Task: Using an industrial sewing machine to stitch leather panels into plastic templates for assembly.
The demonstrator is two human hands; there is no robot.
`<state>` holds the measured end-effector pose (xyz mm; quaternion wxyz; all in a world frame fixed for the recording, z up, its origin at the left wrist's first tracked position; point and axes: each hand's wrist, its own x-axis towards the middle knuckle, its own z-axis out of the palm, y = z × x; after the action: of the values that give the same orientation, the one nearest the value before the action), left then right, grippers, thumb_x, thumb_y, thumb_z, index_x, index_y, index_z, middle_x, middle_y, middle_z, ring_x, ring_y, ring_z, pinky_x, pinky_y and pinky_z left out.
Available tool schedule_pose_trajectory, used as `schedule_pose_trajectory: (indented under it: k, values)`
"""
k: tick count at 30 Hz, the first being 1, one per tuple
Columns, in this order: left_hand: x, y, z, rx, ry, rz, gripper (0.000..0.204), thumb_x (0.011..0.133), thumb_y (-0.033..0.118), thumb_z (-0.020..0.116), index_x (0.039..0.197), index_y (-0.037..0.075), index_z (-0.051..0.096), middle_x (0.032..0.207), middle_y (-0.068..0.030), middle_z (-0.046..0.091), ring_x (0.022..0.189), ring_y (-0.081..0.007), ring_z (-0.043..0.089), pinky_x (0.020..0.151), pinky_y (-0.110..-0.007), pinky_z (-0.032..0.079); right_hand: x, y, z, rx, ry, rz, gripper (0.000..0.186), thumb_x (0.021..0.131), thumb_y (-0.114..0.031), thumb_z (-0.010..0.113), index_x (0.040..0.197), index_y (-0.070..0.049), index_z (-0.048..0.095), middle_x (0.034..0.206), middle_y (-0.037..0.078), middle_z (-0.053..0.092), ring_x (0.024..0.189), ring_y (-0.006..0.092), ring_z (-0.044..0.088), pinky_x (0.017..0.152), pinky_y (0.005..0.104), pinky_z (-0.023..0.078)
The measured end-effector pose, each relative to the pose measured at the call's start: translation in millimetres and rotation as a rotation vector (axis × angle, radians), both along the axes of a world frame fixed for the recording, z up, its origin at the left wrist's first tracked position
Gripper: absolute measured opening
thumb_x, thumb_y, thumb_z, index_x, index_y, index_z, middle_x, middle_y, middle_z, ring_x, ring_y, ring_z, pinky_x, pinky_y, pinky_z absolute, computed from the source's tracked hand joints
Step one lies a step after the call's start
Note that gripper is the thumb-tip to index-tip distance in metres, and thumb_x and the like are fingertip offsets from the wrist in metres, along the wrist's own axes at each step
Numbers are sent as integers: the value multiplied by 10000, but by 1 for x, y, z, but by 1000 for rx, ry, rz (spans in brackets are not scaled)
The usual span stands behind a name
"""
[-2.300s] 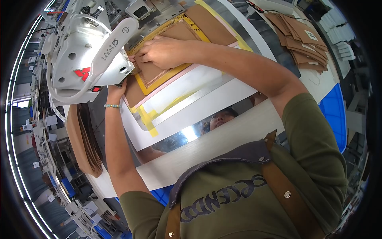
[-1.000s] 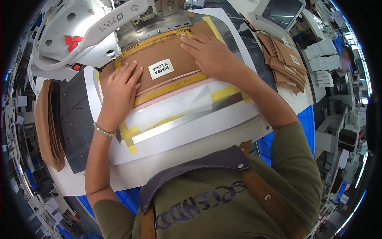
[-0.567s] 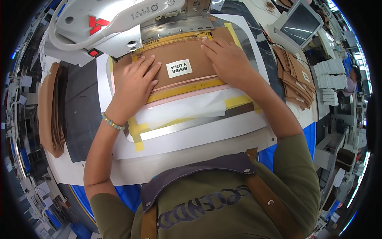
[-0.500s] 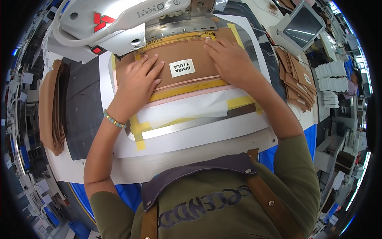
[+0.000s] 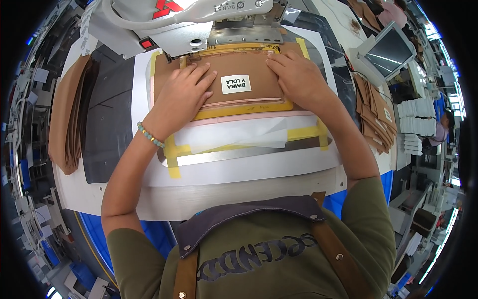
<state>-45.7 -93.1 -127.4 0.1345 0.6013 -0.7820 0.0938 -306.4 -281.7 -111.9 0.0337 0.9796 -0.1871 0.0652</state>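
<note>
A flat brown panel with a white printed label near its middle lies inside a yellow-edged template. My left hand rests palm down on the panel's left part, fingers spread toward the machine. On the right side, my right hand lies over the panel and the template's edge, its fingers stretched out and slightly bent. Neither hand grips anything. Beyond my fingertips stands a white sewing machine, with a metal plate along the template's far edge.
Folded brown pieces stand stacked at the left. More brown pieces lie at the right, below a small screen. White translucent sheeting and yellow tape cover the near part of the template. Another person sits at the far right.
The whole view has turned and shifted slightly. Both hands keep nearly the same places on the panel, still lying flat.
</note>
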Motion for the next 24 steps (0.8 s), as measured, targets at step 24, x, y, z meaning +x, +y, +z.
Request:
schedule_pose_trajectory:
  k: [24]
  values:
    - [-6, -4, -5, 45, 131, -21, 357, 1019, 153, 630, 1351, 22, 642, 1422, -173, 621, 1340, -383, 557, 1103, -456, 469, 52, 14, -12, -47, -77, 216, 355, 858, -103, 701, 1208, -49, 730, 1280, 39, 713, 1125, 229, 638, 890, 344, 588]
